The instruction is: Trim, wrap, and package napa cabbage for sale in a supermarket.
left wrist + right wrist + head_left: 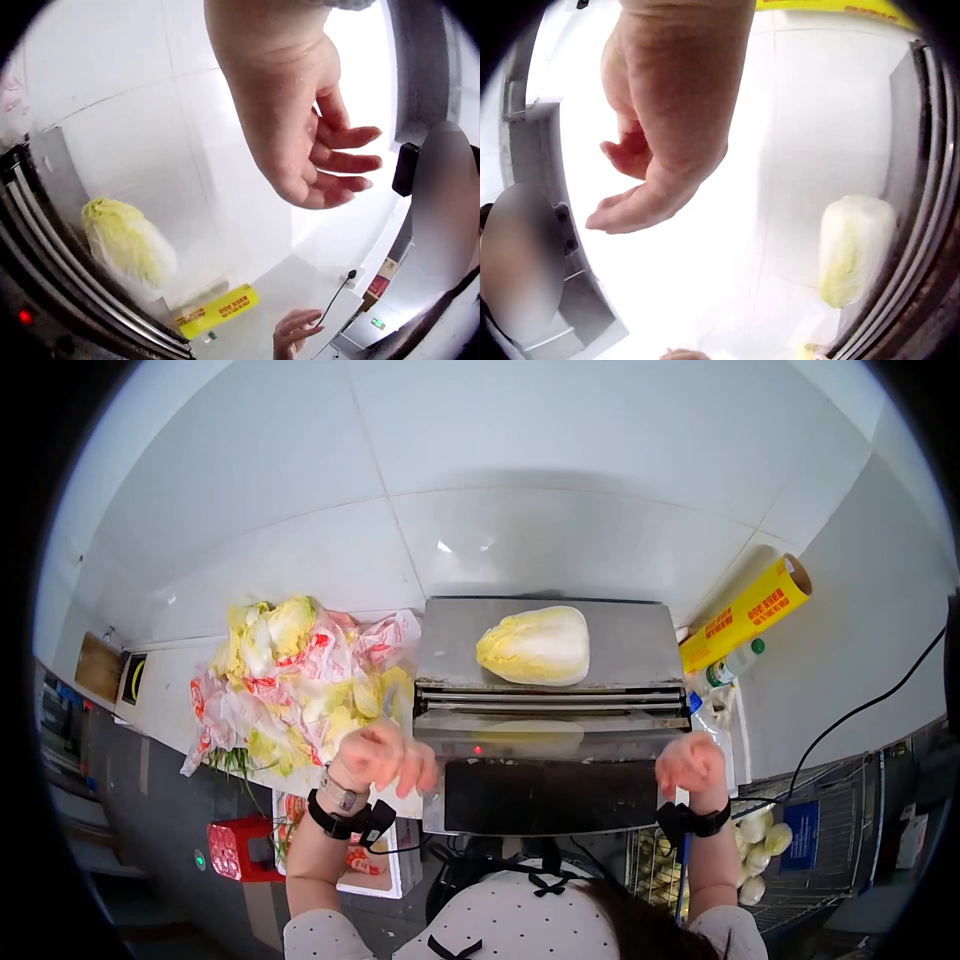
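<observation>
A Chinese cabbage (540, 646) lies on its side on the metal top of a wrapping machine (450, 650). My left hand (383, 757) is raised over the machine's front left corner, fingers loosely bent and holding nothing; the left wrist view shows the same hand (300, 135) with its fingers apart. Over the right front edge, my right hand (692, 765) is also raised and empty, its fingers (630, 210) loosely bent in the right wrist view. Clear film (560, 738) stretches across the machine between the rollers and the dark plate (550, 798).
Cabbage leaves and plastic bags (300, 690) are heaped at the left. A yellow roll (750, 615) leans at the back right beside a green-capped bottle (735, 663). Below stand a red stool (240, 848), a white box (402, 860) and a cart (830, 840) holding cabbages.
</observation>
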The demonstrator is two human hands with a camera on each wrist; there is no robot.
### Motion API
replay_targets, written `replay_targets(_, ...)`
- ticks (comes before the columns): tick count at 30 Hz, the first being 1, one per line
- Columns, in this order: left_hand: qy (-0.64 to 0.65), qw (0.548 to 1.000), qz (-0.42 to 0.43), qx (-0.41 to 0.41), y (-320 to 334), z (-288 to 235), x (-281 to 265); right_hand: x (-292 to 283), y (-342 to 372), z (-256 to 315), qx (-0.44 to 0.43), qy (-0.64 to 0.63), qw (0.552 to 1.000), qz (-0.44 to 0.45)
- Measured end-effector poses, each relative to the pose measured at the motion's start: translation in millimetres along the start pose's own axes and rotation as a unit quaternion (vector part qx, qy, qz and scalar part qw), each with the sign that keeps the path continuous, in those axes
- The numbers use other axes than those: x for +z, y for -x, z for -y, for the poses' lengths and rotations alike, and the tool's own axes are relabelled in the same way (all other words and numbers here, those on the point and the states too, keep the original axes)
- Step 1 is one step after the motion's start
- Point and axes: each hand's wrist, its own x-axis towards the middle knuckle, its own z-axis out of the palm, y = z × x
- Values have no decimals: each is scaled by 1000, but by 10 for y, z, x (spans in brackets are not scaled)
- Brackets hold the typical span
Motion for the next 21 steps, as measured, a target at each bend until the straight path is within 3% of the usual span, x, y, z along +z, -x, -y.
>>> replay_targets(3, 128, 982, -36, 131, -225, -60, -255, -127, -358, 150, -12, -201, 979, 6)
replay_targets(5, 150, 970, -116, 153, -668, -252, -607, -256, -940, 358, -53, -227, 959, -162)
replay_targets(7, -53, 965, -237, 101, -990, -342, -851, -549, -1413, 366, -97, -146, 977, -119)
replay_targets(10, -177, 947, -255, 80, -1212, -242, -1384, -908, -1905, 260, -100, -143, 976, -133)
replay_targets(13, -372, 896, -242, 24, -1344, -25, -1562, -1090, -2140, 91, -92, -72, 954, -277)
replay_targets(16, -415, 883, -217, -37, -1382, 150, -1604, -1366, -2196, -146, -50, -18, 949, -310)
replay_targets(19, -452, 864, -168, -142, -1305, 418, -1809, -1377, -2165, -298, 24, 137, 959, -247)
replay_targets(21, -433, 871, -150, -176, -1280, 520, -1751, -1108, -2097, -240, 107, 339, 922, -154)
